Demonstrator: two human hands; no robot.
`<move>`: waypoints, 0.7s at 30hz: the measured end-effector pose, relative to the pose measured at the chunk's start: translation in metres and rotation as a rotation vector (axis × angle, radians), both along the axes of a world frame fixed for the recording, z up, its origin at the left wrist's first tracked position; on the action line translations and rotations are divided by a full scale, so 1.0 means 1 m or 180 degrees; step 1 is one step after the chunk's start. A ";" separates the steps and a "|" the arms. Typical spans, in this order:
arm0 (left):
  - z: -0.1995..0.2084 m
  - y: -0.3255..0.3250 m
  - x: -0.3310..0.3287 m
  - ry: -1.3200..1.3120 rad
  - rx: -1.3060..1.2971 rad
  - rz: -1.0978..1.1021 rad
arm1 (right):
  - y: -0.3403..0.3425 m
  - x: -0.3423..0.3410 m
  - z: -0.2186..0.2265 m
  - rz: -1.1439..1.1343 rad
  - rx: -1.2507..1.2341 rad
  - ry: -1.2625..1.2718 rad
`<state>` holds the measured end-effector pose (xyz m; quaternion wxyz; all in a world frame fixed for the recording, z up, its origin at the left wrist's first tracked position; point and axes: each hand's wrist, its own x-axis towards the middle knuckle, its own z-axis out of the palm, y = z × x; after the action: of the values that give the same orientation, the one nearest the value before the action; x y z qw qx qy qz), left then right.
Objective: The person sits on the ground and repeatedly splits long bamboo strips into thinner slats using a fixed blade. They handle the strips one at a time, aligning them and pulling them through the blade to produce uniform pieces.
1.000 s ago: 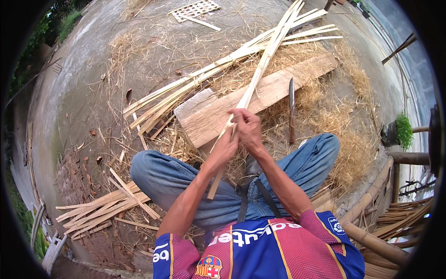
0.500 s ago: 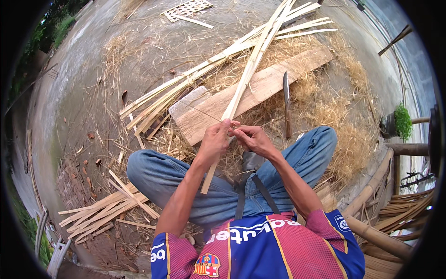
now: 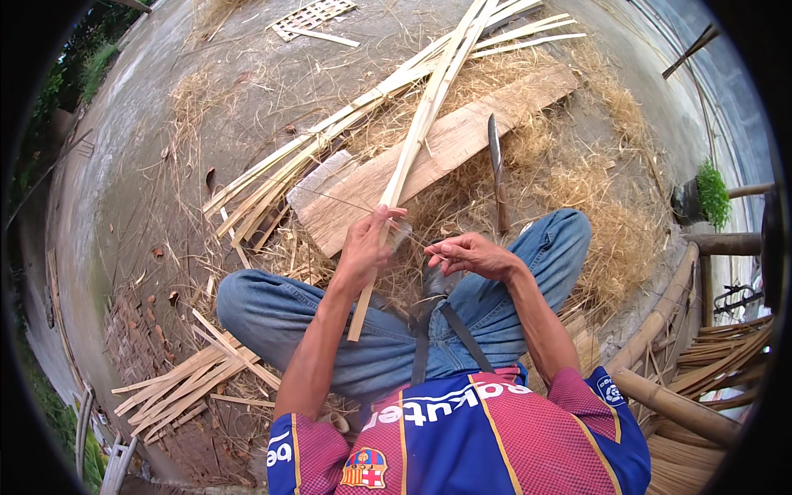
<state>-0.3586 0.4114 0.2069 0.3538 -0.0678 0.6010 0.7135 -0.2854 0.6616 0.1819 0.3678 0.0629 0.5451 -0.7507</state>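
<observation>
Head view: left hand (image 3: 367, 247), fingers clamped round pale strips (image 3: 410, 157) slanting far-right over the board (image 3: 462, 136), should hold firm while the right hand (image 3: 469, 254), fingers pinched together, apparently on a thin strand (image 3: 415, 238), draws evenly.

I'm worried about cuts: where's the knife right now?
In the head view, the knife lies right of centre, its blade overlapping the plank, its handle toward the right hand.

We've got a short-sleeved blue-and-maroon jersey (image 3: 454, 445), yellow-striped, white-lettered, multicolour crest (image 3: 364, 469); blue jeans (image 3: 551, 243), two dark straps (image 3: 464, 335).
</observation>
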 end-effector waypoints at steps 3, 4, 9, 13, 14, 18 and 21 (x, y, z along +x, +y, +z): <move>0.001 0.000 0.001 -0.0095 0.0002 -0.0007 | 0.000 -0.001 0.001 -0.0061 0.0107 -0.0032; 0.001 0.000 0.001 -0.0120 -0.0006 0.0005 | 0.000 -0.001 0.001 -0.0074 0.0126 0.0008; 0.003 0.004 0.002 0.0038 0.0017 0.0080 | -0.003 0.001 0.001 -0.0218 0.0214 0.0155; 0.006 0.003 0.002 0.0040 -0.0033 0.0003 | -0.001 0.001 -0.009 -0.0085 0.0395 0.0303; 0.003 0.002 0.003 0.0068 -0.0077 -0.0052 | -0.002 0.001 -0.010 0.0022 0.0532 0.0348; 0.001 0.003 0.003 0.0142 -0.0201 -0.0081 | -0.020 -0.004 0.007 0.0468 0.1241 0.1537; 0.001 0.003 0.003 0.0156 -0.0244 -0.0147 | -0.036 -0.014 0.002 -0.0045 0.1033 0.1232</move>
<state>-0.3553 0.4145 0.2078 0.3524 -0.0500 0.6378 0.6830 -0.2996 0.6256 0.1835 0.2364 -0.0200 0.7183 -0.6540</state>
